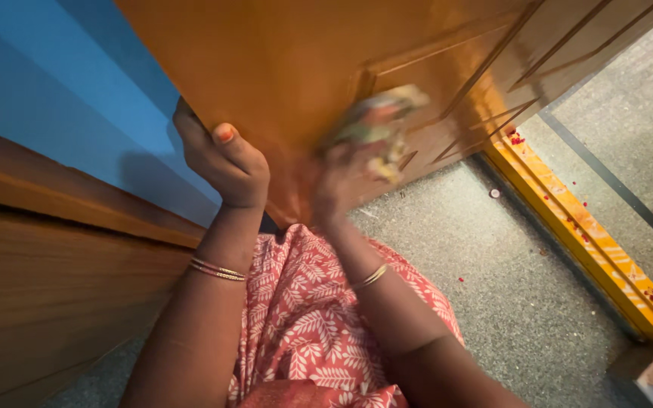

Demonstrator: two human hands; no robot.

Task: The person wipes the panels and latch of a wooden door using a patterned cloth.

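A speckled grey stone floor fills the lower right of the frame, scattered with tiny red petals. A bright blue painted wall takes the upper left, and below it a brown wooden ledge runs diagonally across the left side. Along the right edge a yellow painted threshold with red dots slants from the middle right down to the lower right corner, and beyond it lies lighter grey paving. No containers can be made out.

A glossy brown panelled wooden door hangs across the top centre of the frame. The left hand is closed around the door's edge at centre left, with the thumb on the near face and the fingers wrapped behind it. The right hand, blurred, is closed on a crumpled multicoloured cloth and presses it against the door's face just right of centre. Thin gold bangles circle both wrists. A pink garment with a white leaf print fills the bottom centre between the two forearms.
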